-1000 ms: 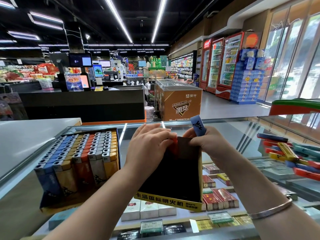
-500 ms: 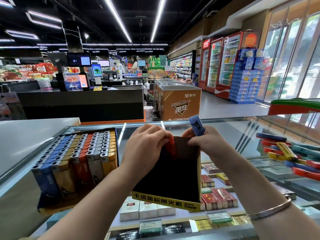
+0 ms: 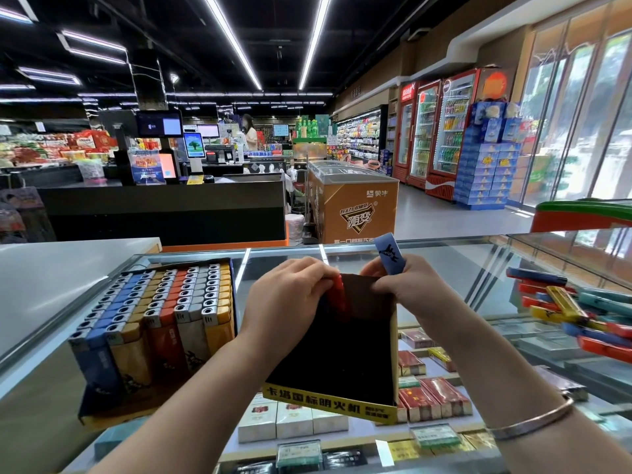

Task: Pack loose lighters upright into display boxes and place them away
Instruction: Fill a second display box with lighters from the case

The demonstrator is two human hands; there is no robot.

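So we're at a glass counter [image 3: 444,265], smooth and see-through, with cigarette packs [image 3: 434,401] visible on the shelf underneath. In the middle of it sits an empty display box [image 3: 335,354], thin cardboard with a matte black inside and a yellow front lip printed with black characters; it's tilted so the open side faces us.

Our left hand [image 3: 290,302] is curled over the box's far left corner, fingers pinching a glossy red lighter [image 3: 338,297] that pokes down into the box, more or less upright. Our right hand [image 3: 407,289] grips the far right corner of the box, and a blue lighter [image 3: 388,256] with a dark printed figure sticks up out of that same grip, slim and rectangular with rounded edges. There's a thin metal bangle [image 3: 533,420] on the right wrist.

Toward the counter's left edge there's a full display box [image 3: 154,323], packed with lighters standing upright in neat rows: blue, amber, orange-red, grey and yellow plastic bodies with silvery metal caps.

Over by the right edge lies a messy pile of loose lighters [image 3: 574,313], lying flat and crisscrossed, in red, blue, yellow and teal.
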